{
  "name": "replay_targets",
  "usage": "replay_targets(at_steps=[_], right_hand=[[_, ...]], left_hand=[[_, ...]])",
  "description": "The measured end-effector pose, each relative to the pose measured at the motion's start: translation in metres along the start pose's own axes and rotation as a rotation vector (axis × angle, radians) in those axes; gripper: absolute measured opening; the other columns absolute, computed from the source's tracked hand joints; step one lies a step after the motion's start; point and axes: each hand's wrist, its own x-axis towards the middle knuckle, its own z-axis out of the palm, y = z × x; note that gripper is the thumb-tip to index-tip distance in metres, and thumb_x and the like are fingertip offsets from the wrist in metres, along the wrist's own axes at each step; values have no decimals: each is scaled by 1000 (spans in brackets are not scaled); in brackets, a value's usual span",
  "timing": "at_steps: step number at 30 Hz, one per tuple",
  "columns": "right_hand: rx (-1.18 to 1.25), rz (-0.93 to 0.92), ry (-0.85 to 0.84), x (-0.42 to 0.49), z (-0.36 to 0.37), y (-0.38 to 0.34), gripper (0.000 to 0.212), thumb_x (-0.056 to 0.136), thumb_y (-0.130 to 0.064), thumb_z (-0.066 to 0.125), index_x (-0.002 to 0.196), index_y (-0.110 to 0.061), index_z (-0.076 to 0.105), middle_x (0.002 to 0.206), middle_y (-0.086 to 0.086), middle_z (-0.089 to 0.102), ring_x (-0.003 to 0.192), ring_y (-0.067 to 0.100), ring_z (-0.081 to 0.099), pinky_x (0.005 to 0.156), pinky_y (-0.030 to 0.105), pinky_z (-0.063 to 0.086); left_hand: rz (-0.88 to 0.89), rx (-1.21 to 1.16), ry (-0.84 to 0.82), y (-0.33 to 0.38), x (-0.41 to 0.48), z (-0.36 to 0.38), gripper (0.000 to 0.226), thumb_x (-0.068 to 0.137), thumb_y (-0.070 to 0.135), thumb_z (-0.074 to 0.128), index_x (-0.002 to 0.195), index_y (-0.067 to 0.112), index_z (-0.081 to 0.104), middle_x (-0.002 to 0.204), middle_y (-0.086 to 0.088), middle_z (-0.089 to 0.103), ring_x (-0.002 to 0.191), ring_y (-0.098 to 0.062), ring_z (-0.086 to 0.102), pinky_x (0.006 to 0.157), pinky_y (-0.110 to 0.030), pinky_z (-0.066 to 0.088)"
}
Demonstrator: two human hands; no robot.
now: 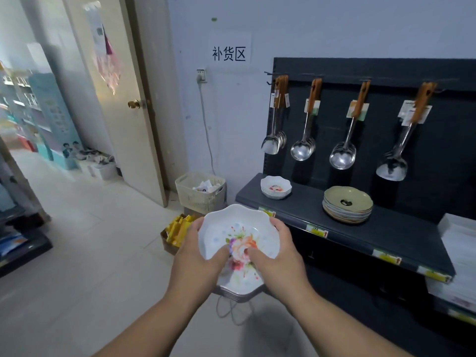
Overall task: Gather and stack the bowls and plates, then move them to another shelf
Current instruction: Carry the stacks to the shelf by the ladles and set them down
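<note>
Clearly, a stack of white scalloped floral bowls (239,253) is held in front of the body, above the tiled floor (85,228) and just left of the dark shelf unit (360,233). The left hand (198,256) is closed around the stack's left rim, its thumb laid inside the top bowl and its fingers curled over the far edge. The right hand (280,253) is closed on the right rim in the same way, its thumb pressed on the painted flowers in the bowl's hollow. Beneath the top bowl, several more rims of the same pattern are seen nested together. On the shelf's upper board, a smaller stack of white floral bowls (276,187) is set near the left end, and a stack of greenish plates (347,204) is set further right, well apart from it. Above them, spoons and ladles (342,155) with wooden handles are hung from hooks on the dark back panel. Yellow price labels (386,256) are fixed along the shelf's front edge. A cream plastic basket (201,191) is placed on the floor by the wall, with a box of yellow packets (177,230) just in front of it. A door (123,99) is seen open to the left, and a paper sign (229,48) is fixed to the wall.
</note>
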Motion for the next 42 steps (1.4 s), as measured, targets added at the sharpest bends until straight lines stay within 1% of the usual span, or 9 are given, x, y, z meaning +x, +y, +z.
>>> replay_targets(at_steps=[6, 9, 12, 19, 25, 30, 35, 40, 42], right_hand=[[-42, 18, 82, 76, 9, 20, 67, 76, -29, 70, 127, -57, 38, 123, -19, 56, 110, 5, 57, 92, 32, 52], [-40, 33, 104, 119, 1, 34, 63, 76, -29, 70, 114, -66, 37, 121, -20, 57, 107, 3, 58, 90, 30, 53], [-17, 80, 123, 162, -11, 45, 60, 80, -24, 70, 112, -63, 39, 115, -23, 57, 101, -3, 58, 76, 17, 51], [-9, 165, 221, 252, -30, 75, 61, 81, -10, 69, 114, -52, 41, 106, -24, 59, 98, -2, 59, 72, 12, 47], [-26, 236, 332, 328, -35, 94, 59, 82, -18, 69, 120, -50, 36, 105, -28, 52, 93, -10, 51, 69, 10, 42], [-26, 321, 458, 394, -23, 110, 57, 82, -34, 73, 121, -51, 35, 112, -26, 53, 102, 2, 56, 88, 28, 49], [-14, 364, 501, 444, -34, 129, 53, 84, -31, 72, 121, -50, 40, 104, -25, 58, 92, -6, 56, 67, 16, 45], [-17, 408, 554, 475, -67, 157, 44, 85, -17, 72, 104, -48, 48, 91, -26, 57, 79, -9, 54, 57, 8, 42], [-37, 410, 544, 485, -82, 167, 43, 88, -12, 67, 94, -49, 46, 83, -28, 51, 72, -11, 51, 54, 6, 43]], left_hand=[[34, 33, -32, -16, 77, 38, 63, 78, 24, 72, 130, 38, 41, 117, 16, 52, 107, -8, 48, 79, -19, 38], [35, 38, -62, -25, 118, 68, 66, 76, 27, 73, 134, 36, 41, 123, 16, 51, 113, -9, 48, 92, -30, 44], [25, 4, -130, -25, 156, 99, 63, 76, 27, 73, 130, 39, 42, 117, 25, 52, 111, -9, 50, 89, -42, 52], [24, -29, -331, -35, 245, 170, 57, 80, 20, 72, 122, 41, 38, 114, 22, 51, 110, -5, 48, 84, -15, 36], [7, -42, -522, -50, 330, 227, 48, 75, 28, 69, 109, 50, 43, 108, 31, 51, 102, 0, 53, 88, -25, 43], [6, 44, -632, -66, 405, 267, 71, 83, 34, 66, 145, 31, 31, 138, 10, 45, 122, -12, 45, 97, -25, 36], [-3, 10, -742, -80, 453, 310, 74, 85, 35, 66, 147, 32, 26, 138, 10, 43, 112, -6, 42, 91, -21, 37], [-21, -54, -821, -94, 468, 369, 78, 82, 37, 69, 146, 33, 25, 146, 6, 39, 131, -16, 40, 108, -37, 38], [-30, -70, -827, -98, 465, 391, 79, 83, 36, 68, 148, 31, 23, 145, 11, 36, 130, -11, 36, 108, -30, 34]])
